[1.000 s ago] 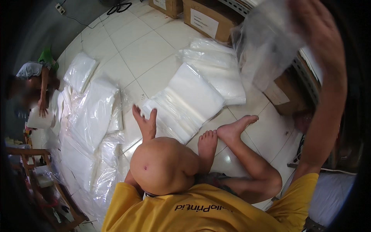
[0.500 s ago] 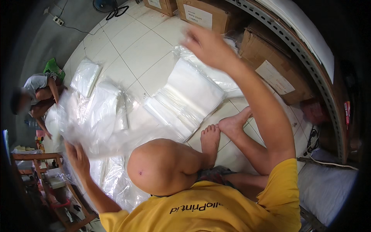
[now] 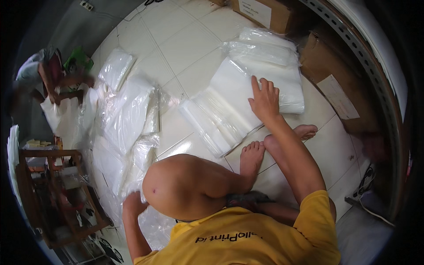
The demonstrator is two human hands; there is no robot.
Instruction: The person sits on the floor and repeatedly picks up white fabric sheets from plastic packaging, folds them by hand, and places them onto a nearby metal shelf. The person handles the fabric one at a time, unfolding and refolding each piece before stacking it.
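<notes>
My right hand [image 3: 265,100] lies with fingers spread on a stack of white plastic bags [image 3: 229,88]. The stack has folded, overlapping edges on its near left side. Beside my raised knee, my left hand [image 3: 134,204] is low, with its fingers curled. Crumpled clear plastic [image 3: 152,223] surrounds it; what the fingers hold, if anything, is hidden. Several clear-wrapped white packs [image 3: 128,110] lie in a loose pile to the left. Beyond the stack sits another wrapped pack [image 3: 265,46].
At the far left another person [image 3: 53,75] handles a whitish bag [image 3: 62,112]. A wooden frame [image 3: 48,152] stands at the left with items in it. Cardboard boxes [image 3: 322,66] line the right side under a metal shelf edge [image 3: 349,37]. My bare foot [image 3: 251,159] rests near the stack.
My right hand has come down from the air onto the white stack. My left hand has dropped towards my knee, and the blurred clear plastic no longer stretches across the view.
</notes>
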